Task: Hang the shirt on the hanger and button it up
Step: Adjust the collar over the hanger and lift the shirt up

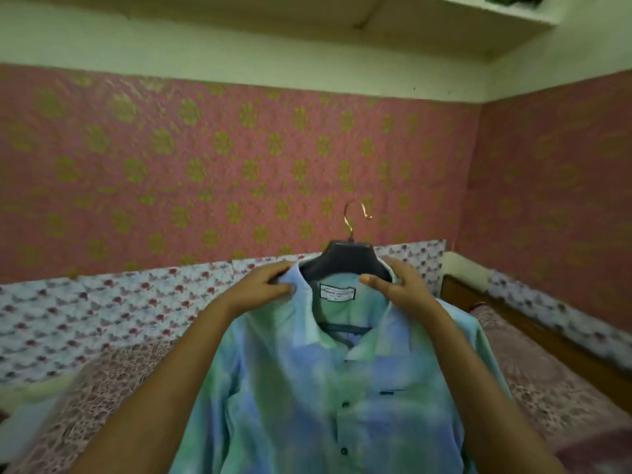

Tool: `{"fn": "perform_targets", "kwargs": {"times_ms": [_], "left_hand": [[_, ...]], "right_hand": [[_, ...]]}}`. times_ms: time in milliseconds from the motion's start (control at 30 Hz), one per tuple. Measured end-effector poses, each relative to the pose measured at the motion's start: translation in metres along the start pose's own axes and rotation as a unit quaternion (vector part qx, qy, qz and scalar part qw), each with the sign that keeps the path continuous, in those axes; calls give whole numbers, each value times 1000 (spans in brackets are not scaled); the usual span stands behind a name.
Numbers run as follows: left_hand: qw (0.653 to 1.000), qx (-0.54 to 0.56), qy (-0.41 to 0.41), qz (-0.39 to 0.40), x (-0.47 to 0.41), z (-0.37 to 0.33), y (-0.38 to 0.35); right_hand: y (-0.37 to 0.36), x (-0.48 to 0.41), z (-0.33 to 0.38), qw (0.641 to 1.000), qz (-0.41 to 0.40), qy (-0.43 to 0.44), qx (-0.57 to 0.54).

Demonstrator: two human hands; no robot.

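A green-and-blue shirt hangs on a dark hanger with a gold metal hook, held up in front of me. The shirt's front faces me, with dark buttons down the placket and a white label inside the collar. My left hand grips the left side of the collar. My right hand grips the right side of the collar at the hanger's shoulder, thumb on the inside. The hook hangs on nothing; my hands carry the hanger and shirt. The shirt's lower part is out of view.
A bed with a pink patterned cover lies below and behind the shirt, with a wooden frame on the right. Pink wallpaper with gold flowers covers the walls. A concrete shelf runs overhead at the top right.
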State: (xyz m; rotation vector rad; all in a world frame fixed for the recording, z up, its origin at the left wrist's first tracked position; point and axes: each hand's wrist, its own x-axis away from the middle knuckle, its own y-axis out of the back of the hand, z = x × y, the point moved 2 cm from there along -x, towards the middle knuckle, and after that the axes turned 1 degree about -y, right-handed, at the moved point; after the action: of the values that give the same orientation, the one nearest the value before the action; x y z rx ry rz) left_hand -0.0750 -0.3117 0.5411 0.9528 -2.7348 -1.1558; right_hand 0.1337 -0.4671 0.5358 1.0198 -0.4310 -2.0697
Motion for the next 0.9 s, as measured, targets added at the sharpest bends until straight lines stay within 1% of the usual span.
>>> {"fn": "perform_targets", "kwargs": {"times_ms": [100, 200, 333, 433, 533, 633, 700, 767, 800, 900], "left_hand": [[998, -26, -53, -13, 11, -41, 20], [993, -68, -92, -19, 16, -76, 39], [975, -112, -168, -97, 17, -117, 56], [951, -140, -218, -169, 13, -142, 66], [938, -167, -216, -212, 7, -161, 77], [933, -170, -209, -240, 1, -170, 84], [932, -167, -203, -250, 0, -173, 85], [932, -155, -206, -253, 1, -173, 81], [932, -152, -207, -256, 0, -172, 79], [931, -152, -195, -269, -5, -165, 70]], "right_hand": [[38, 8, 37, 999, -33, 0, -15], [68, 10, 64, 998, -60, 25, -27], [103, 3, 95, 993, -96, 64, -15], [122, 0, 110, 989, -124, 85, 4], [143, 2, 103, 986, -153, 66, -10], [166, 15, 70, 980, -199, 4, 18], [174, 25, 46, 978, -206, 4, 25], [177, 33, 31, 977, -212, 1, -9], [179, 34, 24, 973, -228, -9, -32], [181, 40, 10, 951, -284, -72, -101]]}}
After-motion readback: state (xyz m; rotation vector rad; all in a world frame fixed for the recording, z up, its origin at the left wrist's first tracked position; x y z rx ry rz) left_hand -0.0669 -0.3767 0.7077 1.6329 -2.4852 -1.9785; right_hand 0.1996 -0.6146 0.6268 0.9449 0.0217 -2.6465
